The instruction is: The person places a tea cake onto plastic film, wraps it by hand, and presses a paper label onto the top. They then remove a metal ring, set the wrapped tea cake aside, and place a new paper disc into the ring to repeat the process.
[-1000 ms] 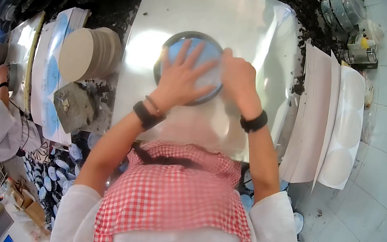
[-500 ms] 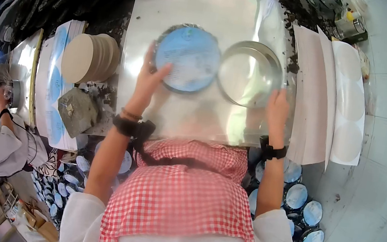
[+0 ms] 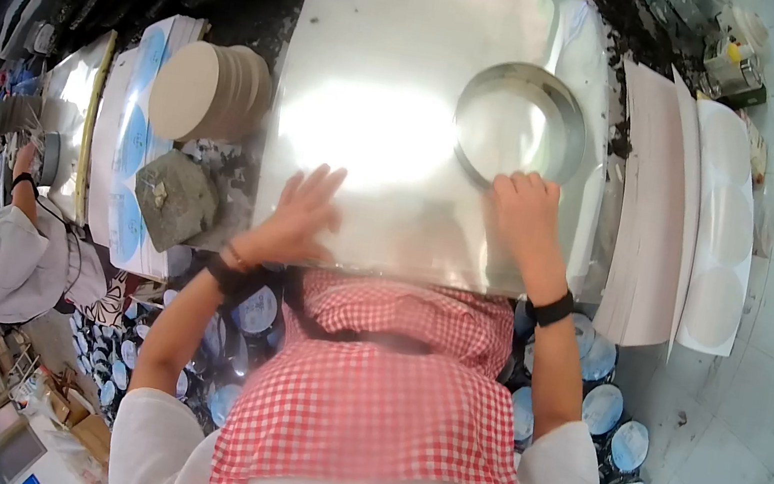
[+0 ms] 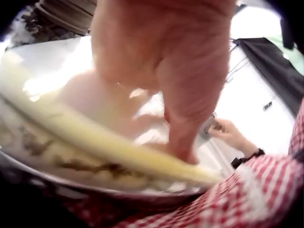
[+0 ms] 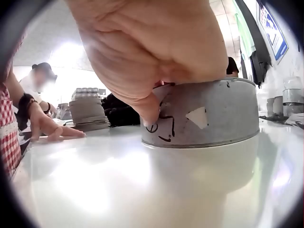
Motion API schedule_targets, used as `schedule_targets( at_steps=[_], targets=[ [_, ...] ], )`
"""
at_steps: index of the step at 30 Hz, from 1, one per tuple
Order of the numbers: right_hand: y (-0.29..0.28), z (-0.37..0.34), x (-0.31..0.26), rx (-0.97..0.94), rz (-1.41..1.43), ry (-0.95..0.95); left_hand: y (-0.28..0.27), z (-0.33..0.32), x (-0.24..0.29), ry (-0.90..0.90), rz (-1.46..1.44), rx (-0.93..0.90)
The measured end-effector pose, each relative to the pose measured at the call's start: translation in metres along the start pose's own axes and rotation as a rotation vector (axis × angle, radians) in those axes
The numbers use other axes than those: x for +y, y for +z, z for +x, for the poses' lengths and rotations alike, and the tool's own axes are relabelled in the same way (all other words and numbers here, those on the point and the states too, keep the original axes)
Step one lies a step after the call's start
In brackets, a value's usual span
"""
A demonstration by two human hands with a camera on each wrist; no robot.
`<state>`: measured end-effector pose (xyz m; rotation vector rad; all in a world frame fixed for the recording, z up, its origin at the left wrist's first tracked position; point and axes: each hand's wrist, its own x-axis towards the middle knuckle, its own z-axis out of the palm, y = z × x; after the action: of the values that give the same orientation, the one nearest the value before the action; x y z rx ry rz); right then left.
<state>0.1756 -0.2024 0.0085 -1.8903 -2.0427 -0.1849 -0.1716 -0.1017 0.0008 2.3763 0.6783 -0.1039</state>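
A metal ring (image 3: 568,119) stands on the shiny sheet-covered work surface (image 3: 390,30), towards its right. My right hand (image 3: 527,222) grips the ring's near wall, thumb outside and fingers over the rim; in the right wrist view the thumb presses the grey ring (image 5: 213,114) beside black marks. My left hand (image 3: 294,222) is low over the sheet's near left part, fingers spread and holding nothing. In the left wrist view the left hand (image 4: 166,61) hangs large above the surface, its fingertips partly hidden.
Round card discs (image 3: 193,90) are stacked at the left above a grey stone block (image 3: 173,200). Printed sheets (image 3: 138,142) lie beyond them. Paper and white circle stickers (image 3: 722,224) lie at the right. Many blue-topped packs (image 3: 602,408) sit below the table; another person (image 3: 20,260) works far left.
The blue-labelled round pack has left the sheet and is out of my left hand, which has moved down towards the near edge. The ring, lifted off the pack earlier, stays in my right hand's grip.
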Motion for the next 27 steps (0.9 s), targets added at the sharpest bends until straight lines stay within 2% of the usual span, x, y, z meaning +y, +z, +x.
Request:
schedule_targets(
  at_steps=[1, 3, 5, 6, 7, 8, 9, 11, 13, 14, 16, 19, 22, 23, 25, 26, 27],
  targets=[
    [-0.001, 0.003, 0.001, -0.004, 0.019, 0.004, 0.006, -0.002, -0.005, 0.012, -0.046, 0.107],
    [-0.005, 0.002, -0.001, -0.025, 0.059, 0.022, 0.012, -0.001, -0.007, 0.002, -0.025, 0.173],
    [-0.017, 0.003, 0.001, -0.024, 0.179, 0.010, 0.005, 0.001, -0.010, -0.076, -0.322, 0.176],
    [-0.029, 0.005, 0.001, -0.021, 0.234, 0.012, -0.008, 0.007, -0.009, -0.092, -0.302, 0.126],
    [-0.056, 0.006, -0.001, -0.049, 0.432, -0.024, -0.020, 0.014, -0.007, -0.106, -0.280, 0.075],
    [-0.084, 0.010, -0.004, -0.080, 0.630, -0.059, -0.045, 0.028, -0.002, -0.106, -0.094, -0.020],
    [-0.100, 0.015, -0.005, -0.207, 0.778, -0.161, -0.069, 0.045, 0.003, -0.103, 0.094, -0.113],
    [-0.120, 0.020, -0.010, -0.463, 1.069, -0.353, -0.098, 0.080, 0.014, -0.187, -0.136, 0.291],
    [-0.107, 0.034, -0.032, -0.709, 0.730, -0.370, -0.143, 0.092, 0.044, 0.024, -0.322, 0.486],
    [-0.095, 0.041, -0.040, -0.825, 0.557, -0.376, -0.159, 0.084, 0.064, 0.024, -0.248, 0.462],
    [-0.015, 0.021, -0.031, -0.263, 0.529, -0.415, -0.160, 0.066, 0.075, 0.214, -0.097, 0.486],
    [-0.014, 0.036, -0.072, -0.248, 0.684, -0.347, -0.135, 0.035, 0.052, 0.460, 0.184, 0.537],
    [-0.027, 0.033, -0.112, -0.243, 0.846, -0.306, -0.092, 0.010, 0.035, 0.498, 0.369, 0.553],
    [-0.033, 0.028, -0.118, -0.234, 0.884, -0.310, -0.074, -0.006, 0.021, 0.430, 0.455, 0.455],
    [-0.052, 0.014, -0.101, -0.208, 0.918, -0.394, -0.039, -0.027, -0.002, 0.343, 0.525, 0.394],
    [-0.069, 0.019, -0.087, -0.122, 0.733, -0.261, -0.026, -0.034, -0.005, 0.300, 0.539, 0.365],
    [-0.064, 0.004, -0.066, -0.167, 0.540, -0.138, -0.016, -0.038, -0.006, 0.260, 0.556, 0.337]
  ],
)
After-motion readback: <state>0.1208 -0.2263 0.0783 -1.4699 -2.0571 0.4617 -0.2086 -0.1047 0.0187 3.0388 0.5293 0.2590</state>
